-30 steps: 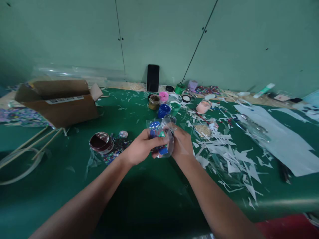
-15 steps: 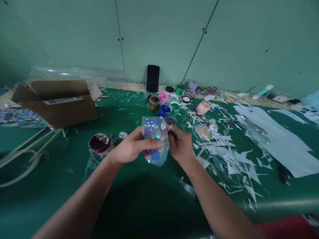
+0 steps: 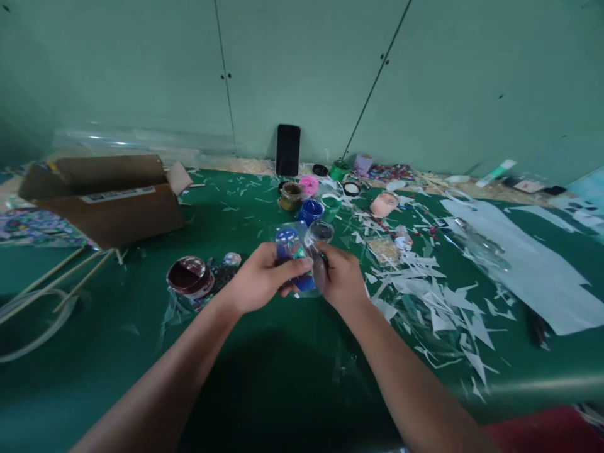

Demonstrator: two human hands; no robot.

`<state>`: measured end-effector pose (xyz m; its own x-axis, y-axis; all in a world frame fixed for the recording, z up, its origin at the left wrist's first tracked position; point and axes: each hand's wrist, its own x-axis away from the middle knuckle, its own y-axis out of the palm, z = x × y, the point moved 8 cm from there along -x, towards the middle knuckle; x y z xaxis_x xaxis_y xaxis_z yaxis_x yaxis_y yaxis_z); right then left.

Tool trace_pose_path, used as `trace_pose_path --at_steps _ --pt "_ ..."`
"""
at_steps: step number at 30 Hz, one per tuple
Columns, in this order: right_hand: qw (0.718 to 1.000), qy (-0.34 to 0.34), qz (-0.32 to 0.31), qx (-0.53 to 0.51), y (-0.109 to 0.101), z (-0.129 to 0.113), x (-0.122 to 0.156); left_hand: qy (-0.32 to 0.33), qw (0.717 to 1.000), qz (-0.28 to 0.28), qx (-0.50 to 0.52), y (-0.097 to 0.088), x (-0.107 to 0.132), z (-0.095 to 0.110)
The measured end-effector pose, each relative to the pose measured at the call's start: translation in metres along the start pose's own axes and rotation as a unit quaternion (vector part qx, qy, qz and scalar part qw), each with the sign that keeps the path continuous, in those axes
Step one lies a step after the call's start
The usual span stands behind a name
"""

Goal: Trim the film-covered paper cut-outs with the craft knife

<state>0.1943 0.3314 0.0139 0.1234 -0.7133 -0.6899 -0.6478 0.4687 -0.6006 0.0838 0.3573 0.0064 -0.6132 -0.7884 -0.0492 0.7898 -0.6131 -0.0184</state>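
Head view. L hand (image 3: pixel 264 277): grip closed, thumb on top, fingers below, w/ a painted plastic piece (image 3: pixel 292 248) pinched between them. Piece pos.: raised above the desk (image 3: pixel 136 292), approx. centre, in front of the paint jars. Piece is clear at the edges, painted mainly blue w/ some green and white.

R hand (image 3: pixel 344 274): at the right edge of the piece, grip curled round a dark item (image 3: pixel 324 258) — mostly hidden by the fingers, type n/a. Contact btwn. R hand and piece: cannot tell.

Just beyond the R hand: clear jar (image 3: pixel 321 230). Behind it, close together: blue jar (image 3: pixel 311 212), green jar (image 3: pixel 331 205), brown jar (image 3: pixel 290 197) and pink jar (image 3: pixel 309 185). Peach jar (image 3: pixel 384 204) lies to the right of this group. Black phone (image 3: pixel 287 151) is upright at the rear, near the wall (image 3: pixel 302 69).

Left side: dark red jar (image 3: pixel 191 278), tilted, near the L forearm; open cardboard box (image 3: pixel 113 220) farther back; thin sticks (image 3: pixel 78 282) in front of the box.

Right side: white scraps (image 3: pixel 438 292) scattered past the R hand — large white sheet (image 3: pixel 533 270) beyond them.
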Motion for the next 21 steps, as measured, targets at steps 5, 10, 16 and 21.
trace_pose_path --at_steps 5,10,16,21 --pt "1.000 0.005 -0.013 0.012 0.004 0.003 0.003 -0.020 0.998 -0.026 0.052 0.010 0.000 -0.006" --pt "1.000 0.013 -0.005 0.012 0.000 -0.002 0.003 -0.049 0.986 -0.093 0.125 0.024 0.002 -0.012" --pt "1.000 0.000 -0.005 0.004 -0.001 -0.006 0.002 -0.110 0.979 -0.104 0.135 0.024 0.005 -0.020" --pt "0.999 0.021 -0.028 -0.022 0.001 -0.002 -0.001 -0.134 0.975 -0.154 0.089 0.031 0.009 -0.020"
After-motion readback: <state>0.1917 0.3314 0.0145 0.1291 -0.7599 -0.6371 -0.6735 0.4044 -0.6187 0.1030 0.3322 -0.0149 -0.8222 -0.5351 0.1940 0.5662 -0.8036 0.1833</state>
